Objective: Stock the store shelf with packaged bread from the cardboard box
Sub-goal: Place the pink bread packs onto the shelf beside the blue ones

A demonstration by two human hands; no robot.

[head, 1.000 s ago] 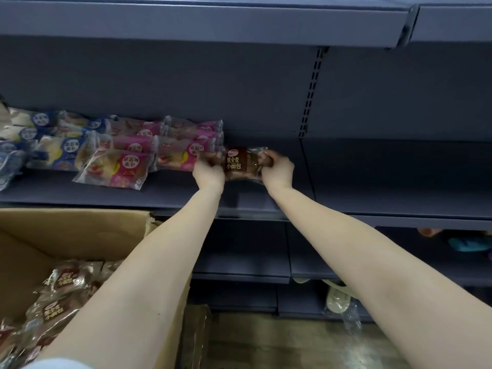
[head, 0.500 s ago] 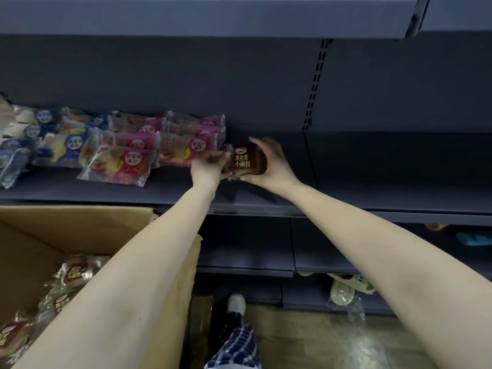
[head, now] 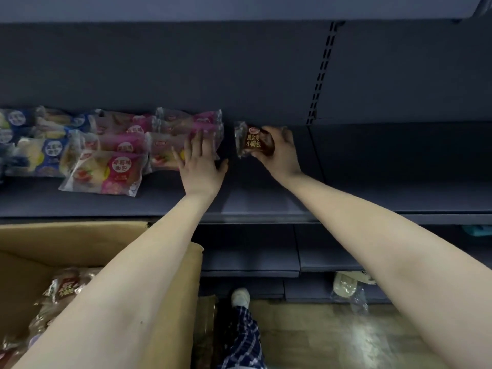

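The right hand (head: pixel 282 153) grips a brown bread packet (head: pixel 254 141) far back on the grey shelf (head: pixel 266 203), just right of the pink packets (head: pixel 186 137). The left hand (head: pixel 201 166) lies flat, fingers straight, on those pink packets — the two hands are apart. The cardboard box (head: pixel 80 235) sits near left, holding more brown packets (head: pixel 64 288).

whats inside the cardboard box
Brown-wrapped bread packs lie piled along the left side of the cardboard box. The left forearm crosses over the box and covers the rest of its inside, so how full it is cannot be told.
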